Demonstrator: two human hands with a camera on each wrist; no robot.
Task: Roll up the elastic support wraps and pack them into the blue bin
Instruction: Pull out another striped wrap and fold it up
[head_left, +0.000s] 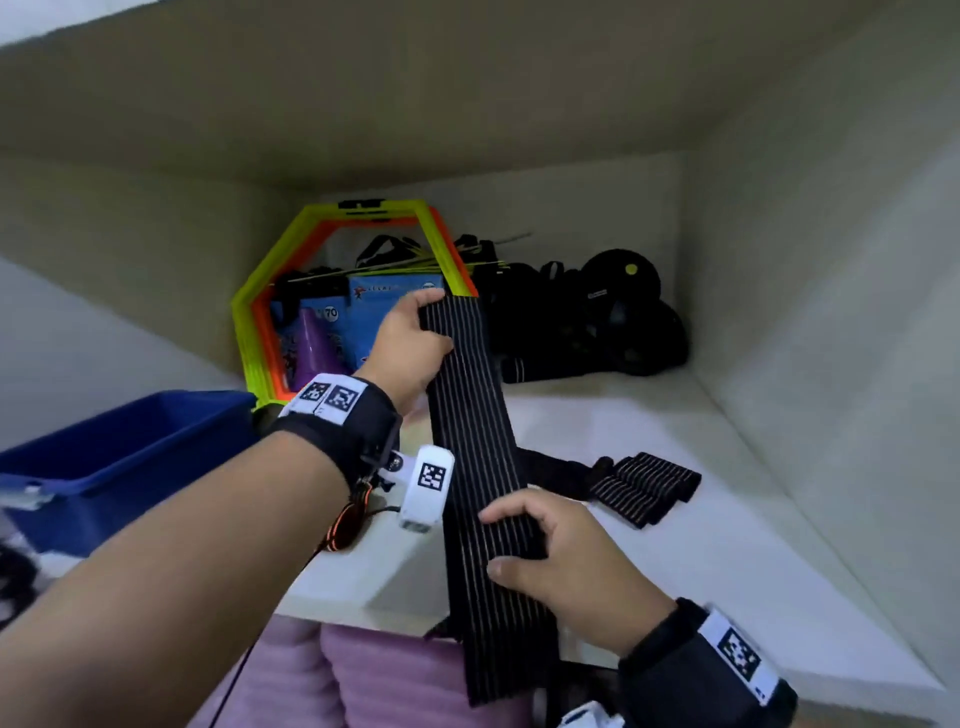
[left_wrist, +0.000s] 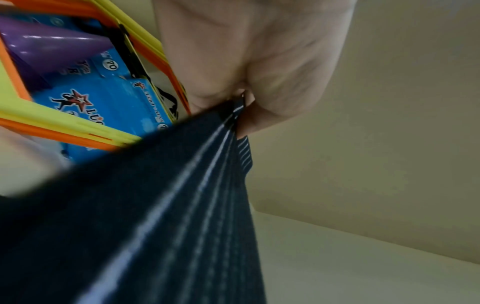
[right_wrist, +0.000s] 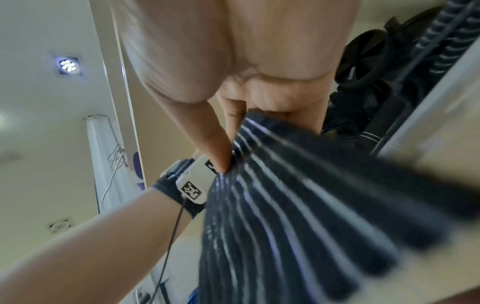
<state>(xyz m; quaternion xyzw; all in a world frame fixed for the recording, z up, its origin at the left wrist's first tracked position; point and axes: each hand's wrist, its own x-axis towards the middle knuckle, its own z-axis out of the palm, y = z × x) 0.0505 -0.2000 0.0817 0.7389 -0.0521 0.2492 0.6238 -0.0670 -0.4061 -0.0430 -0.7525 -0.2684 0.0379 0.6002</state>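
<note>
At centre frame, stretching a black striped wrap (head_left: 475, 441) between both hands.

Pinching its upper end in left hand (head_left: 410, 348) fingers, gripping lower down with curled right hand (head_left: 566, 566) fingers; blue bin (head_left: 130, 457) sitting at left, folded wrap (head_left: 644, 486) lying on shelf (head_left: 727, 545) at right.
</note>
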